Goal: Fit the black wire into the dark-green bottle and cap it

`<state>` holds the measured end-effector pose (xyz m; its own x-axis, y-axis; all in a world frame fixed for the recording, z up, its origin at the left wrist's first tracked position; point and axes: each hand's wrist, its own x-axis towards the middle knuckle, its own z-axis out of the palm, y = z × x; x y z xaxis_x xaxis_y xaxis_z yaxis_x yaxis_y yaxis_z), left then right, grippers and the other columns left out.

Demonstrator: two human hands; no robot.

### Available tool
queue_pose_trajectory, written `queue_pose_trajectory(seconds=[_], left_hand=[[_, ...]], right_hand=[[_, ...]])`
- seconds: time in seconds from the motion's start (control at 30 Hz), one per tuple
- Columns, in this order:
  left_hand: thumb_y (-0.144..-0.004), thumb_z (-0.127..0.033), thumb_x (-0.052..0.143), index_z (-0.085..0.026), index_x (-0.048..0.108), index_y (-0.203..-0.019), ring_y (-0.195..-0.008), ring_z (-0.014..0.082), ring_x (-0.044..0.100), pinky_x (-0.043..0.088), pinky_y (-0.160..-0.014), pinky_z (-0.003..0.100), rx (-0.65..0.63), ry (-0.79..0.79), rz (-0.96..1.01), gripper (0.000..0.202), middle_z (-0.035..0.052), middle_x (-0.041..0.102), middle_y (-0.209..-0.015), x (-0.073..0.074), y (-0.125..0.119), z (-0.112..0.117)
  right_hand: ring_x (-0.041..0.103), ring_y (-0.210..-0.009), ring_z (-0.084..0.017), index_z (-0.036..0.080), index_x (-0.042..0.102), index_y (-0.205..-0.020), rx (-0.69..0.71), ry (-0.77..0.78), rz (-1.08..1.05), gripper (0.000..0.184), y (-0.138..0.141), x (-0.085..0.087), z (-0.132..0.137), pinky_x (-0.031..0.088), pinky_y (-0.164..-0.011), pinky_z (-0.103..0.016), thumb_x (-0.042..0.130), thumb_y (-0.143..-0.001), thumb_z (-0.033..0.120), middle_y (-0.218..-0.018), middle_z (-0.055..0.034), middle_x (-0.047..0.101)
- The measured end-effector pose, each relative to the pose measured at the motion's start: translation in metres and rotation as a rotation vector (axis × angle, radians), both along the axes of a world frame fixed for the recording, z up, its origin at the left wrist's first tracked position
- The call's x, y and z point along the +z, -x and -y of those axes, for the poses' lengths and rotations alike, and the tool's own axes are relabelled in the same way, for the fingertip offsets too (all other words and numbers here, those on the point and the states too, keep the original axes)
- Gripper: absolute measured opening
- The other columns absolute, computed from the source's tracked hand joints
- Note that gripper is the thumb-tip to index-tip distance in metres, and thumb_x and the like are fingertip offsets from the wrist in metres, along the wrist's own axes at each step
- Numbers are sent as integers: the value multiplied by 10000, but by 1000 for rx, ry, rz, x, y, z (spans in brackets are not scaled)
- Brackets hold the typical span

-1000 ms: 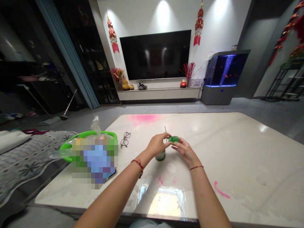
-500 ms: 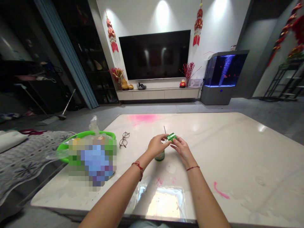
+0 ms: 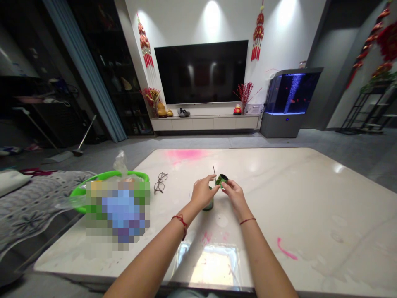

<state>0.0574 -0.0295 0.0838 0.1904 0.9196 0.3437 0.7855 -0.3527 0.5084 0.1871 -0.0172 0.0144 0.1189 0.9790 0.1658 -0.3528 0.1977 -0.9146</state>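
My right hand [image 3: 235, 195] holds a small green cylindrical part [image 3: 221, 180] in its fingertips, with its round dark end showing. My left hand [image 3: 203, 193] is curled close by, its index finger and thumb reaching the part's left side. I cannot tell whether the left hand grips it. Under the left hand stands a small green-tinted jar [image 3: 209, 205], partly hidden by the palm. A thin black rod [image 3: 213, 169] rises behind the left fingers, and its lower end is hidden.
The hands are over a large white marble table [image 3: 266, 186] with pink stains. Eyeglasses [image 3: 159, 183] lie to the left, beyond them a green basket rim [image 3: 105, 176] and a plastic bag [image 3: 120, 162]. A pixelated blur covers the basket's front.
The green part has turned from showing a flat rectangular side to showing its round dark end. Both hands have drawn slightly closer around it.
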Motion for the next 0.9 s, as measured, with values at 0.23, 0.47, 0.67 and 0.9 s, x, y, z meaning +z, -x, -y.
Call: queue_pose_trajectory(seconds=[0.23,0.47,0.67,0.9], left_hand=[[-799,-124,461,-268,591,-1098,-937,164,639,425,-929,362,-36,55,7,357,-1,706,-971,3,5,0],[-819,-199,454,-252,574,-1128,-987,170,621,472,-870,298,-92,63,53,336,18,682,-1046,-1,8,-2],[-740,-356,602,-224,455,-1244,-1065,215,574,427,-938,361,-82,51,46,542,76,624,-1150,-6,21,8],[-627,-402,700,-206,360,-1310,-1121,259,533,415,-945,387,-12,81,63,788,114,562,-1223,-31,46,13]], right_hand=[[599,-854,-206,193,586,-894,-106,-60,232,403,0,1,-1,478,-785,-359,734,-574,388,-929,-68,642],[590,-913,-216,218,599,-951,-115,-111,362,379,-5,7,3,439,-833,-379,704,-607,338,-964,-57,649],[590,-862,-210,201,590,-865,-192,-34,453,353,-20,-16,-8,430,-820,-360,707,-554,322,-907,-56,653],[581,-871,-235,219,584,-807,-293,67,689,275,-31,-36,-13,419,-780,-347,663,-553,288,-876,-64,653]])
